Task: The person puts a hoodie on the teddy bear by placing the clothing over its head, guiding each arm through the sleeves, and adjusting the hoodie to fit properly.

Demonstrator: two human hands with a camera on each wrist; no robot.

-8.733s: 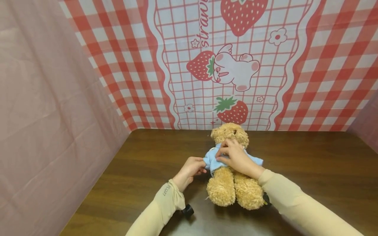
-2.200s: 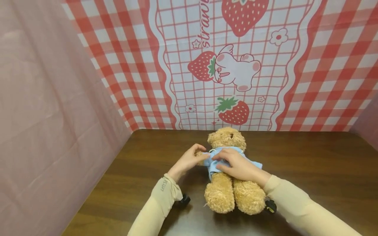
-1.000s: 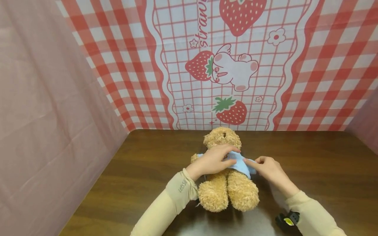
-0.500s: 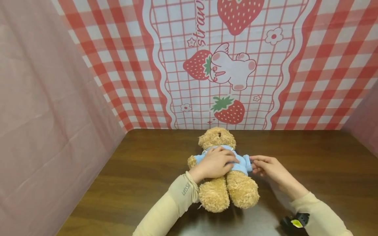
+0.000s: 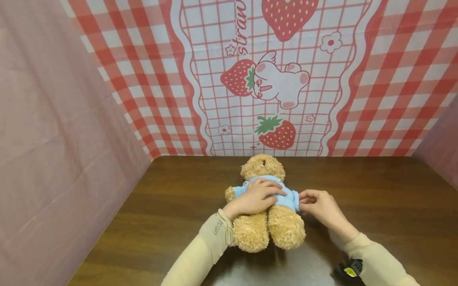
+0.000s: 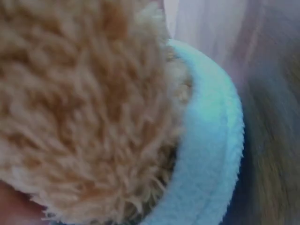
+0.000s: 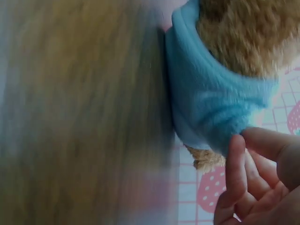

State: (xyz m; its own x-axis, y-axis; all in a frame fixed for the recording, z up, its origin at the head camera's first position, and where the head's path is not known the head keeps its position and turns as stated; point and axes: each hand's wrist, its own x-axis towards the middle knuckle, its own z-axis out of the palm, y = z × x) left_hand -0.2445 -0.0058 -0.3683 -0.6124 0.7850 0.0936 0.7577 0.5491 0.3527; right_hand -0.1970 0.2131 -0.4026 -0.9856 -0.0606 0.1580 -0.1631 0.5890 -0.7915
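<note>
A tan teddy bear (image 5: 262,167) lies on its back on the table, wearing a light blue top (image 5: 288,196). My left hand (image 5: 255,196) rests flat over its belly, fingers spread across the fabric. At the bear's right-hand side in the head view, my right hand (image 5: 320,206) pinches the end of the blue sleeve (image 7: 229,124) between thumb and fingertips. No paw shows at that sleeve's end. On the other side, a furry paw (image 5: 229,194) pokes out of its sleeve. Brown fur and the top's hem (image 6: 206,140) fill the left wrist view.
The dark wooden table (image 5: 179,198) runs back to a red-and-white checked cloth (image 5: 157,79) with strawberry prints. A pink curtain (image 5: 71,119) hangs at the left. A black wrist device (image 5: 348,270) sits under my right sleeve.
Earlier my left hand worked at the left-side sleeve while my right lay on the chest; now they have swapped roles. A paw has emerged from the left-side sleeve. The bear has shifted slightly left.
</note>
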